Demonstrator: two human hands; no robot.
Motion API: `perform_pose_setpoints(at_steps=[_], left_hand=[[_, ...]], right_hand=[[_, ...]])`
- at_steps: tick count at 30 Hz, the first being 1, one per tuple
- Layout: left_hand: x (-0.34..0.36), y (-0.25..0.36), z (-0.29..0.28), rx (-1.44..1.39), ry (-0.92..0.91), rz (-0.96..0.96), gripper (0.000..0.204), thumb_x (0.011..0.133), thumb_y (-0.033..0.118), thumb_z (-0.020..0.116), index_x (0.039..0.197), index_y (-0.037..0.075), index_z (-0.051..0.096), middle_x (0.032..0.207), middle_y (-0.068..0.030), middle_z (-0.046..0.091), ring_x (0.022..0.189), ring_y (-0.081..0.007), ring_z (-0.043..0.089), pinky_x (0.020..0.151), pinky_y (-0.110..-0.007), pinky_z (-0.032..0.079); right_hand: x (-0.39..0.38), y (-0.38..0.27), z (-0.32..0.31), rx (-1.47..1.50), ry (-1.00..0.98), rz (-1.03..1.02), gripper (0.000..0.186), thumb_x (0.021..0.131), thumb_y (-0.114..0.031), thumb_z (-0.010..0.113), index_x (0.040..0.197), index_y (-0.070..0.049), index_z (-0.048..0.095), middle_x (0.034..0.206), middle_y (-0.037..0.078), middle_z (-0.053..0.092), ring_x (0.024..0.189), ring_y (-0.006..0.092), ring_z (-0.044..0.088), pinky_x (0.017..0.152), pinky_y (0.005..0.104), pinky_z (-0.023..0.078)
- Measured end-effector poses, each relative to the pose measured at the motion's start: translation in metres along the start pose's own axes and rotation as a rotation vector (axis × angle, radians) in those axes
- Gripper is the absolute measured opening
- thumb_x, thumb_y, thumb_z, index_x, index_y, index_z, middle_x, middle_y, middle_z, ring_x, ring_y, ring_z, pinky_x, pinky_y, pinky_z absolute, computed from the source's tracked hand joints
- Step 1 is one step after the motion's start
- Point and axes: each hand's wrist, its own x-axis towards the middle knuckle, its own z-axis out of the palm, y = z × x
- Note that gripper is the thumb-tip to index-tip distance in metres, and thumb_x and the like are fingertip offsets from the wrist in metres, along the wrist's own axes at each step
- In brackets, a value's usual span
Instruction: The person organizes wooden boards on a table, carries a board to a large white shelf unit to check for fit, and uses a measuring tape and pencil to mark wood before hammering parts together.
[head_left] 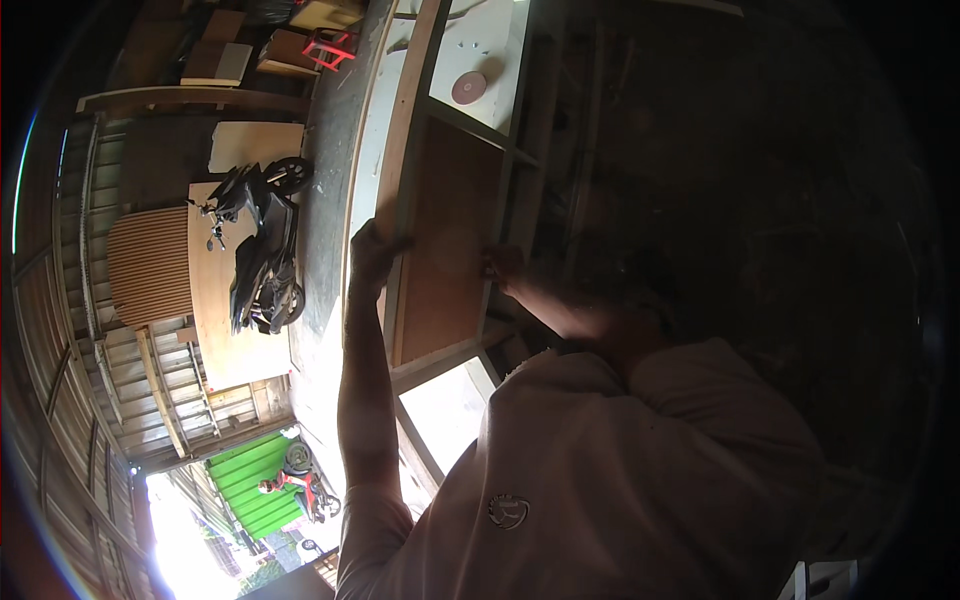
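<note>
A long wooden frame (415, 85) stretches away in front of me, with pale rails and a reddish-brown panel (448, 215) set between them. My left hand (374, 255) is closed over the frame's left rail, thumb lying on its inner side. Across the panel, my right hand (503, 268) has its fingers curled at the rail along the panel's right edge; deep shade blurs their detail. Farther along, a round pinkish disc (468, 88) lies on a white surface (490, 45) within the frame, near a few tiny pieces.
To the left, a black motorbike (265, 245) stands by leaning wooden boards (225, 340). A red stool (328, 48) is at the far left. Near a green corrugated panel (255, 485) stands a red motorbike (308, 495), beside the bright doorway (190, 535). The right side is very dark.
</note>
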Motion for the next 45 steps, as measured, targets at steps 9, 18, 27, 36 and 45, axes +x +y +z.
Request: perform_pose_setpoints(at_steps=[9, 18, 27, 36, 45], left_hand=[[0.002, 0.001, -0.005, -0.022, -0.071, -0.144, 0.077, 0.067, 0.003, 0.081, 0.136, -0.003, 0.048, 0.120, -0.0101, 0.063, 0.108, -0.0187, 0.061, 0.095, -0.033, 0.049], [-0.002, 0.001, -0.006, -0.024, -0.015, -0.112, 0.061, 0.066, 0.002, 0.082, 0.122, 0.000, 0.058, 0.110, -0.0083, 0.066, 0.100, -0.0178, 0.063, 0.089, -0.032, 0.052], [0.003, 0.008, -0.006, -0.063, -0.048, -0.165, 0.061, 0.066, 0.000, 0.079, 0.123, -0.001, 0.057, 0.109, -0.0083, 0.064, 0.098, -0.0186, 0.063, 0.087, -0.032, 0.053], [0.003, 0.021, -0.005, -0.012, -0.073, -0.184, 0.061, 0.065, -0.001, 0.078, 0.122, -0.001, 0.056, 0.107, -0.0082, 0.064, 0.098, -0.0194, 0.063, 0.087, -0.033, 0.052], [0.002, 0.020, -0.004, -0.012, -0.061, -0.170, 0.059, 0.066, -0.001, 0.079, 0.121, 0.000, 0.057, 0.106, -0.0075, 0.064, 0.099, -0.0179, 0.062, 0.087, -0.031, 0.053]], right_hand=[[-0.011, -0.024, 0.007, -0.047, 0.052, 0.123, 0.014, 0.086, -0.017, 0.067, 0.091, -0.003, 0.066, 0.084, 0.007, 0.064, 0.067, 0.0179, 0.061, 0.057, 0.0358, 0.053], [0.042, 0.013, -0.007, -0.371, -0.046, 0.146, 0.056, 0.078, -0.048, 0.075, 0.097, 0.004, 0.066, 0.094, 0.013, 0.068, 0.080, 0.0171, 0.065, 0.069, 0.0349, 0.050], [0.051, 0.018, -0.001, -0.276, 0.094, 0.064, 0.013, 0.087, -0.006, 0.060, 0.077, -0.001, 0.066, 0.072, 0.008, 0.063, 0.061, 0.0156, 0.059, 0.051, 0.0313, 0.043], [0.039, 0.001, -0.005, -0.413, -0.027, 0.061, 0.065, 0.083, -0.060, 0.066, 0.079, 0.005, 0.064, 0.070, 0.009, 0.062, 0.062, 0.0160, 0.056, 0.060, 0.0369, 0.045], [0.039, -0.003, -0.002, -0.385, 0.005, 0.153, 0.011, 0.089, -0.006, 0.057, 0.088, 0.002, 0.065, 0.081, 0.011, 0.064, 0.069, 0.0196, 0.063, 0.060, 0.0327, 0.051]])
